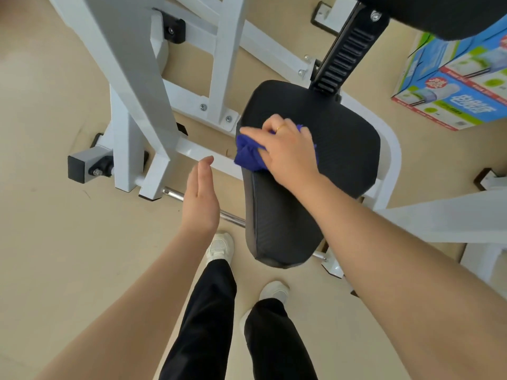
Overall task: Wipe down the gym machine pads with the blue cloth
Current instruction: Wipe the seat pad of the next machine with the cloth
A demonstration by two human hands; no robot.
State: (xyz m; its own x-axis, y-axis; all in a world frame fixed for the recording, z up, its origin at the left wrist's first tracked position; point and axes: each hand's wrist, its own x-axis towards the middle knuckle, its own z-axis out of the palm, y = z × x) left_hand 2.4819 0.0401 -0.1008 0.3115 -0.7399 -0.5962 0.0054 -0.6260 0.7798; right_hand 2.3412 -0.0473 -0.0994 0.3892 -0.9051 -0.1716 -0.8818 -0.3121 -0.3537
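Observation:
The black seat pad (343,149) of a white gym machine fills the middle of the view. My right hand (288,149) presses a bunched blue cloth (248,156) against the pad's left edge, palm down, a ring on one finger. My left hand (201,200) hovers flat and edge-on to the left of the pad, fingers together and straight, holding nothing and touching nothing. A second black pad (444,15) shows at the top right, partly cut off by the frame.
The white steel frame (131,86) rises at the left and a chrome bar (233,218) runs low under the seat. A black notched seat post (348,50) slants behind the pad. Printed cardboard boxes (461,94) sit on the beige floor at right. My feet stand below.

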